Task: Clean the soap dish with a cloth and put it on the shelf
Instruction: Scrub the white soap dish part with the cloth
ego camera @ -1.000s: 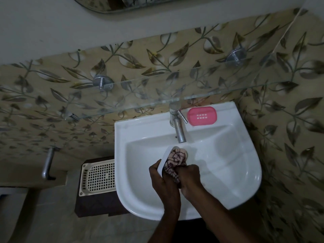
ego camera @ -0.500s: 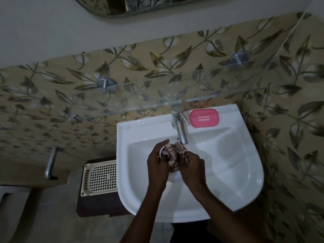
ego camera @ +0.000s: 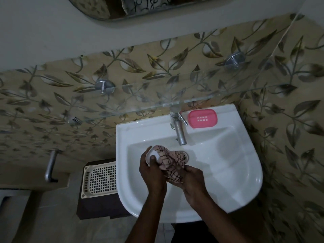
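White sink [ego camera: 133,132], cloth [ego camera: 172,161] bunched in soap dish [ego camera: 155,152]

Single view, worn on the person's head: wide-angle, looking steeply down and forward toward the tiled wall [ego camera: 52,102]. Basin [ego camera: 228,172] close below; left hand [ego camera: 152,174] and right hand [ego camera: 194,183] nearest; glass shelf [ego camera: 140,109] and mirror [ego camera: 140,6] above.

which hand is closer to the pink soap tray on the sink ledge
Right. The right hand, gripping the cloth, is over the basin almost straight in front of the pink tray; the left hand, holding the white dish, is farther off to the left.
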A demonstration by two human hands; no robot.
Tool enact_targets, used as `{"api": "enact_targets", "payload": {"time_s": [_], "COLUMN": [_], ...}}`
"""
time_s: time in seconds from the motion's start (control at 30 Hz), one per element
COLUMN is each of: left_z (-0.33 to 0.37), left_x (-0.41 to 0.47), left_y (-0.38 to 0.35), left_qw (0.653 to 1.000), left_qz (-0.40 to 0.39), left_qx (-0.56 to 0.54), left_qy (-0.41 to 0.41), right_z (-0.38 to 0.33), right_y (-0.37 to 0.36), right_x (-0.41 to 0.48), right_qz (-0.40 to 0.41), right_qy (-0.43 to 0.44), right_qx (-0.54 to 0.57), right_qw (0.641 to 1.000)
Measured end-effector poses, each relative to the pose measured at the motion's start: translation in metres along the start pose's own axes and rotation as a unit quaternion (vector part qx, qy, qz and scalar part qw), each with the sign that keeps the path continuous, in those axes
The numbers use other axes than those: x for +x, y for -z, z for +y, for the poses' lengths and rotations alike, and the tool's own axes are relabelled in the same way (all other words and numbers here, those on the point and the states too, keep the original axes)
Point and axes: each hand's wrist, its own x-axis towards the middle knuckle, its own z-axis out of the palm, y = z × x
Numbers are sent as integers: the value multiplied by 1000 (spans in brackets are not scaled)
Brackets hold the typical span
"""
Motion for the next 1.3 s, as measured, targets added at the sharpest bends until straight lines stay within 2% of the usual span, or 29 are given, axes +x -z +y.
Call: {"api": "enact_targets", "payload": {"time_s": [0.13,0.2,0.27,0.4,0.47,0.53,0.6,0.67,0.73,0.8,0.87,0.97,1.07,1.2,1.3], "left_z": [-3,2,8,-8,-8,21,43,52,56,58,55,54,51,53,54], "left_x": [11,16,19,34,34,25,20,14,11,7,6,5,7,8,-2], "left_y": [12,16,20,21,20,19,18,15,12,10,13,21,18,9,9], "left_qw": [988,978,970,962,952,942,937,941,944,939,931,918,918,944,951], "left_qz": [-114,-163,-198,-220,-237,-283,-320,-305,-284,-312,-325,-327,-325,-248,-238], "left_qx": [92,101,98,161,191,179,121,85,88,77,23,-49,27,95,174], "left_qy": [50,86,101,31,38,21,69,121,144,119,164,219,224,196,92], "right_z": [8,2,-12,-34,-39,-42,-41,-38,-37,-38,-42,-51,-52,-41,-46], "right_y": [24,33,40,47,46,42,37,31,28,26,25,23,21,19,17], "right_x": [2,4,8,12,9,3,-2,-7,-7,-2,4,10,9,3,1], "right_qz": [-34,-58,-98,-203,-237,-248,-253,-265,-240,-191,-165,-160,-185,-222,-189], "right_qy": [122,148,136,72,62,55,43,43,37,58,91,94,68,44,4], "right_qx": [-130,-150,-130,-95,-85,-83,-89,-123,-139,-152,-156,-149,-142,-158,-96], "right_qw": [983,976,977,972,966,964,962,955,960,968,970,971,970,961,977]}}
